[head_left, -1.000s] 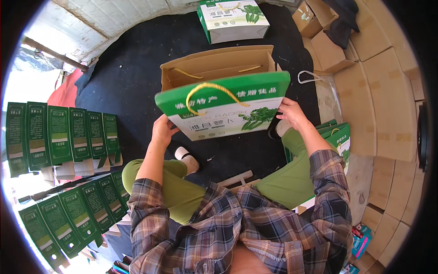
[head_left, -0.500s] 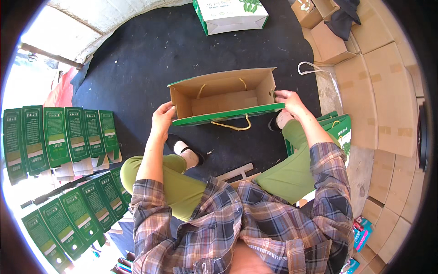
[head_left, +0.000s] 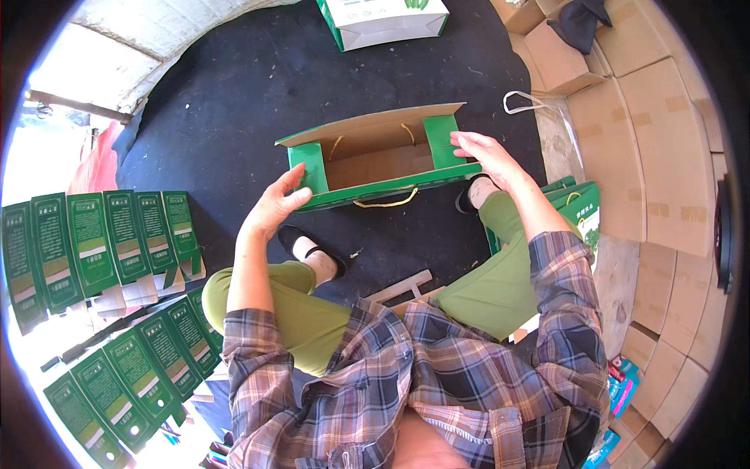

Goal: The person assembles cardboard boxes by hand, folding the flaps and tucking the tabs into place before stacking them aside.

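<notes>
In front of me a cardboard gift box [head_left: 378, 171] stands on the floor covering, its top open, green outside and brown inside. Its green left end flap [head_left: 312, 166] and right end flap [head_left: 442, 142] are folded in over the opening. A yellow cord handle [head_left: 388, 202] hangs on the near side, and more cord shows inside. My left hand [head_left: 273, 202] is beside the left end, fingers apart and holding nothing. Over the right end, my right hand [head_left: 491, 160] has its fingers stretched out near the flap; whether they touch it I cannot tell.
Rows of green flat cartons [head_left: 97, 244] stand at the left. A finished-looking white and green box [head_left: 389, 27] lies at the far side. Folded green boxes [head_left: 582, 202] lean by my right leg. Brown cartons [head_left: 609, 148] are stacked along the right, near a white strap loop [head_left: 527, 100].
Both end flaps have been folded inward over the box's opening. My hands have let go of the box's ends and opened. The view has shifted slightly.
</notes>
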{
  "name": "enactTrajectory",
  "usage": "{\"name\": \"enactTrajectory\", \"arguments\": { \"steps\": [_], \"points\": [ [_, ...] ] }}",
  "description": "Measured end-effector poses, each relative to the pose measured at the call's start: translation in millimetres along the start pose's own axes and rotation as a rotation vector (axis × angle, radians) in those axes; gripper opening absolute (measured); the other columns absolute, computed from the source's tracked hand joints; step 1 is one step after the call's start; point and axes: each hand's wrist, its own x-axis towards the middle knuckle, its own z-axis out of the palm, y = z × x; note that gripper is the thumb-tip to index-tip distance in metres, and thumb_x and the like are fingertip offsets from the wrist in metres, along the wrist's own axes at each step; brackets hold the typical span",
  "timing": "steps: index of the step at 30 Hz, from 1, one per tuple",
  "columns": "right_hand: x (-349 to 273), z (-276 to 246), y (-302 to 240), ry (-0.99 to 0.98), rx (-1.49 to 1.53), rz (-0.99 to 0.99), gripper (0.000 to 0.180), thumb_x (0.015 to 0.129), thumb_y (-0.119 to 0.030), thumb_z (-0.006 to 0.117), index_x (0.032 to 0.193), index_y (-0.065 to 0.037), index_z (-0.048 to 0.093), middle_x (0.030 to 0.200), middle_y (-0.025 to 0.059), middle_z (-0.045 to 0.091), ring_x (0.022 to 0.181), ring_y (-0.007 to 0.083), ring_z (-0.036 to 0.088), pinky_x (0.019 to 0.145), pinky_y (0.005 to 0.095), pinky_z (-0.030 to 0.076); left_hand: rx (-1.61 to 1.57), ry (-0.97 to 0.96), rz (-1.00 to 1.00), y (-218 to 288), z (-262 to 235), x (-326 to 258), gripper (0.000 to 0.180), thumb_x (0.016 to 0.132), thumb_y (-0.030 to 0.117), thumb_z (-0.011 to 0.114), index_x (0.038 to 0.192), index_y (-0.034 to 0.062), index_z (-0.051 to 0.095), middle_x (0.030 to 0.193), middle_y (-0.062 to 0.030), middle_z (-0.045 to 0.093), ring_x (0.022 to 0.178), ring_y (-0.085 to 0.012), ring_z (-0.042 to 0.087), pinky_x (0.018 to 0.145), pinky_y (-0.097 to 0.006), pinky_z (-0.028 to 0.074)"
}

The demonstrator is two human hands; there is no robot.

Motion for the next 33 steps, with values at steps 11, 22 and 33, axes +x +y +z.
{"name": "enactTrajectory", "arguments": {
  "steps": [11,22,33],
  "points": [
    [1.3,15.2,8.1,0.202,-0.561,-0.233,0.051,0.083,-0.021,0.069,0.129,-0.008,0.053,0.132,0.0137,0.052,0.121,0.0244,0.048,0.101,0.0374,0.041,0.526,0.370,0.197,-33.6,11.7,24.4,0.054,0.082,0.014,0.069,0.132,0.0092,0.051,0.121,-0.0127,0.060,0.105,-0.0269,0.060,0.092,-0.037,0.046],
    [-16.5,51.5,12.5,0.202,-1.248,-0.414,0.084,0.063,-0.012,0.082,0.137,-0.011,0.042,0.141,0.0118,0.041,0.132,0.0304,0.035,0.101,0.0426,0.041,1.069,0.374,0.384,-21.8,48.6,20.6,0.043,0.071,0.014,0.075,0.113,0.0131,0.061,0.118,-0.0087,0.052,0.110,-0.0313,0.051,0.084,-0.042,0.051],
    [-11.7,50.8,9.5,0.199,-1.207,-0.502,0.075,0.059,-0.006,0.081,0.127,-0.005,0.048,0.126,0.0121,0.050,0.122,0.0307,0.044,0.095,0.0423,0.045,1.263,0.232,0.346,-12.0,62.5,9.7,0.078,0.059,0.022,0.083,0.129,0.0146,0.049,0.119,-0.0101,0.049,0.114,-0.0294,0.048,0.083,-0.046,0.049]
  ]
}}
